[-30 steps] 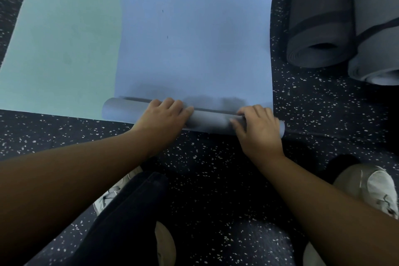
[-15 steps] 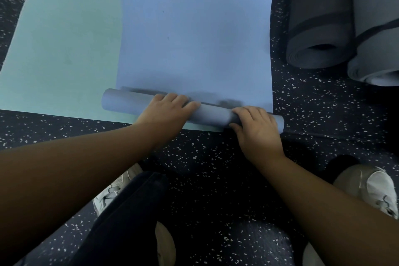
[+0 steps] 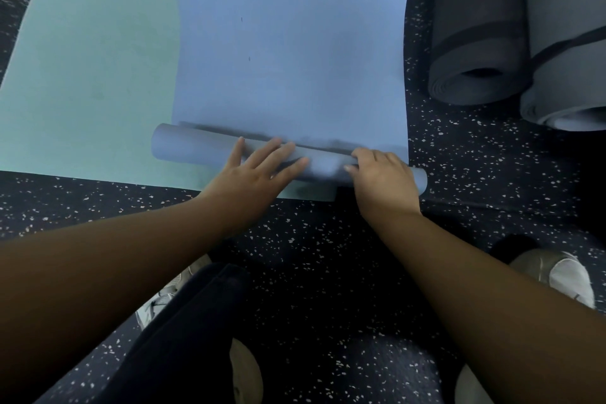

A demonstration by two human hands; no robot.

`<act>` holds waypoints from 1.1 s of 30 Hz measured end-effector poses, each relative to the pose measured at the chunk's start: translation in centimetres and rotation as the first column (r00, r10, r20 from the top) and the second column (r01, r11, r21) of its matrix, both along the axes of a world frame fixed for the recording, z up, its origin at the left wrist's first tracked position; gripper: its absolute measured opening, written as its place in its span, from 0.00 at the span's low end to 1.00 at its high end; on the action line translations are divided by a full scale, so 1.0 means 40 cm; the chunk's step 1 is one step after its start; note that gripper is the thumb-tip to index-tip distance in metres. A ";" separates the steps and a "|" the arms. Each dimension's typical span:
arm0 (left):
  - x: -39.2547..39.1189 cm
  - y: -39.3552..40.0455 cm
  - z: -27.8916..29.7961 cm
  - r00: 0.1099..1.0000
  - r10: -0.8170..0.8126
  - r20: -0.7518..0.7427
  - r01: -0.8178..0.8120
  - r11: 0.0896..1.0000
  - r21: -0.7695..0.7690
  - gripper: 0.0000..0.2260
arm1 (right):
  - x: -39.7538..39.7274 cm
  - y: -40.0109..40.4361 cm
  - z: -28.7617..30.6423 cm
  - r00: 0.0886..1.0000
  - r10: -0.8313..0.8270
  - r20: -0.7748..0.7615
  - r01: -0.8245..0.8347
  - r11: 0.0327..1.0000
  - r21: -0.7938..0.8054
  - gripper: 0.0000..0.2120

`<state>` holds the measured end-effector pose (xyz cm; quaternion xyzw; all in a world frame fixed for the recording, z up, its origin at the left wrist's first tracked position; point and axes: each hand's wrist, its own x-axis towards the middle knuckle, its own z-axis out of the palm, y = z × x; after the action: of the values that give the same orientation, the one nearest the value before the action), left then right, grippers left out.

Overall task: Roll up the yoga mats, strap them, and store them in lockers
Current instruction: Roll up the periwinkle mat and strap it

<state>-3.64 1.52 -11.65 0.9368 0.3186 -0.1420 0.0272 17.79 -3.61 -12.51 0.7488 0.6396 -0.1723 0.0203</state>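
A blue yoga mat (image 3: 288, 56) lies flat on the speckled floor, on top of a green mat (image 3: 91, 69) that sticks out to the left. The blue mat's near end is wound into a thin roll (image 3: 196, 147) that runs slightly askew. My left hand (image 3: 252, 174) presses on the middle of the roll with straight, spread fingers. My right hand (image 3: 383, 174) grips the roll near its right end, fingers curled over the top.
Two rolled grey mats stand at the right: a dark one (image 3: 475, 43) and a lighter one (image 3: 564, 69), each with a dark strap around it. My legs and white shoes (image 3: 564, 275) are on the dark speckled floor (image 3: 328, 256) below the hands.
The roll has moved forward over the blue mat and grown thicker. My left hand's fingers have straightened out flat on the roll; a strip of green mat now shows beneath the roll's near side.
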 end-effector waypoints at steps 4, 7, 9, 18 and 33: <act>0.025 0.011 0.018 0.985 0.079 -0.154 -0.095 0.990 -0.100 0.38 | -0.003 -0.004 -0.015 0.996 -0.086 -0.028 0.089 0.988 0.125 0.17; 0.044 0.031 0.025 0.975 0.109 -0.196 -0.132 0.985 -0.108 0.37 | -0.007 -0.036 -0.028 0.997 -0.072 -0.024 0.076 0.954 0.291 0.20; 0.047 0.045 0.017 0.975 0.135 -0.179 -0.156 0.981 -0.111 0.37 | -0.003 -0.065 -0.043 1.000 0.001 0.016 -0.006 0.952 0.305 0.22; 0.057 0.068 0.028 0.964 0.206 -0.166 -0.227 0.967 -0.116 0.37 | -0.006 -0.066 -0.043 0.991 0.053 0.125 -0.055 0.998 0.013 0.38; 0.011 0.065 0.013 0.985 0.148 -0.083 -0.153 0.986 -0.060 0.37 | 0.008 -0.041 -0.033 0.998 0.032 0.061 -0.034 0.999 0.036 0.41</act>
<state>-3.22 4.14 -11.15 0.9023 0.3845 -0.1867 0.0565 18.13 -5.25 -13.82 0.7432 0.6542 -0.1375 0.0287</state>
